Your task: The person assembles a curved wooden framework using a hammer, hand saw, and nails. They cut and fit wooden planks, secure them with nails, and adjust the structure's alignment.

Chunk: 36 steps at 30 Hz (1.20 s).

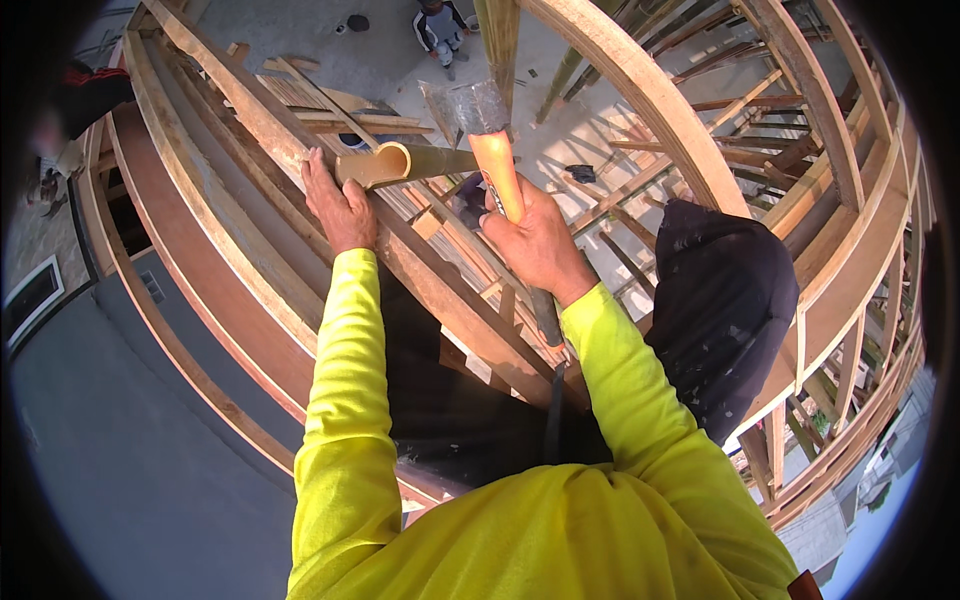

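Note:
My right hand (535,240) is wrapped around the orange handle of a hatchet (495,165). Its broad grey metal head (468,108) points up and away from me, and the dark lower end of the handle shows beneath my fist. My left hand (340,205) grips a long wooden beam (450,285) that runs diagonally in front of me, thumb on one side and fingers on the other. Just beyond that thumb, the cut, hollow end of a bamboo pole (385,165) rests at the beam. The hatchet head is apart from the bamboo.
Curved timber ribs (650,90) and more framing (870,230) surround me, with gaps down to a concrete floor (285,30). Stacked planks (340,110) lie below. One person (440,30) is on the floor; another, in dark clothing (90,100), is at the left. My dark-trousered knee (725,300) is at right.

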### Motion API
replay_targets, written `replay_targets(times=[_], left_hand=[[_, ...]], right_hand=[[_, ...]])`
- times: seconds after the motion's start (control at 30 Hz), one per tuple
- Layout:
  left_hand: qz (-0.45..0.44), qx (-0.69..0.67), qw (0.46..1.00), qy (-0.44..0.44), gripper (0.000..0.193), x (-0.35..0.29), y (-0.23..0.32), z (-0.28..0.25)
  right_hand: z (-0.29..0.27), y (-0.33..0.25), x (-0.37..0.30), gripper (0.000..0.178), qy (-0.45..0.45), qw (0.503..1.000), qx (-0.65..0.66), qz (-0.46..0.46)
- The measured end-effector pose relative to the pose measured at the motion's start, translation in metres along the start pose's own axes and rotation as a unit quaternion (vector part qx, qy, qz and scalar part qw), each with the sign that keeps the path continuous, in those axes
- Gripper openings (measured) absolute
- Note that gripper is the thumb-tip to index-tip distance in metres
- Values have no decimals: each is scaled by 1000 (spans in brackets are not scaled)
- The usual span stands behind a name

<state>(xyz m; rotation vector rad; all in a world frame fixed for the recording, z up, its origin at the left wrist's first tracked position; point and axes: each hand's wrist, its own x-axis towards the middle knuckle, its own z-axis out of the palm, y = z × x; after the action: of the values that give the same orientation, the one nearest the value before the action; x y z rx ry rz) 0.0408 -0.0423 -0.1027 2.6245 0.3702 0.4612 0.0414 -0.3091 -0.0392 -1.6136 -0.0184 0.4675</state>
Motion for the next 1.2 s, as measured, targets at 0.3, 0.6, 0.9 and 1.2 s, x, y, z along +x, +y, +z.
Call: replay_targets(times=[0.3, 0.6, 0.9, 1.2], left_hand=[[23, 20, 999, 19, 53, -3, -5, 4], [-40, 168, 984, -44, 87, 6, 17, -3], [14, 154, 984, -87, 79, 12, -56, 4], [-23, 140, 985, -96, 82, 15, -36, -8]], right_hand=[[-59, -124, -65, 27, 7, 967, 243, 80], [-270, -132, -258, 36, 420, 903, -57, 67], [-258, 54, -459, 30, 436, 822, -265, 254], [-219, 126, -416, 39, 390, 815, -229, 363]])
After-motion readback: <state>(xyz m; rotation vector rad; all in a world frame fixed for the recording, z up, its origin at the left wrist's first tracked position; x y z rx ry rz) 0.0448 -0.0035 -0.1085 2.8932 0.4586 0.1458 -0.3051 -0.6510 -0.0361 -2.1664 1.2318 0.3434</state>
